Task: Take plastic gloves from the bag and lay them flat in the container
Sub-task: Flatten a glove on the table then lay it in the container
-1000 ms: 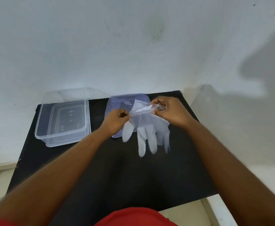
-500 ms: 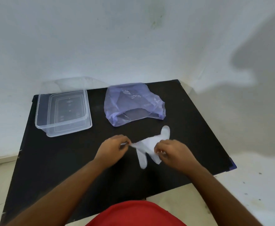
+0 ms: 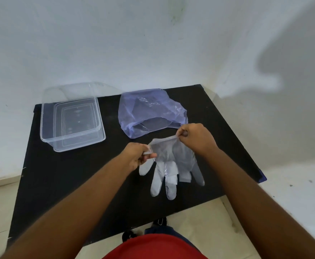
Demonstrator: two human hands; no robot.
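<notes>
A thin clear plastic glove [image 3: 171, 165] hangs spread out over the middle of the black table, its fingers pointing toward me. My left hand [image 3: 136, 156] pinches the left corner of its cuff. The right corner of the cuff is pinched by my right hand [image 3: 196, 137]. Behind the glove lies a crumpled bluish-purple plastic bag [image 3: 151, 111], its mouth open toward me. A clear rectangular plastic container [image 3: 48, 128] stands at the table's back left, with nothing visible inside.
The black table [image 3: 59, 184] sits in a corner between white walls. A clear lid [image 3: 74, 90] leans on the wall behind the container. Pale floor tiles show on the left and in front.
Both hands have lifted and moved apart, away from me. The glove, bunched half a second ago, now hangs stretched open by its cuff.
</notes>
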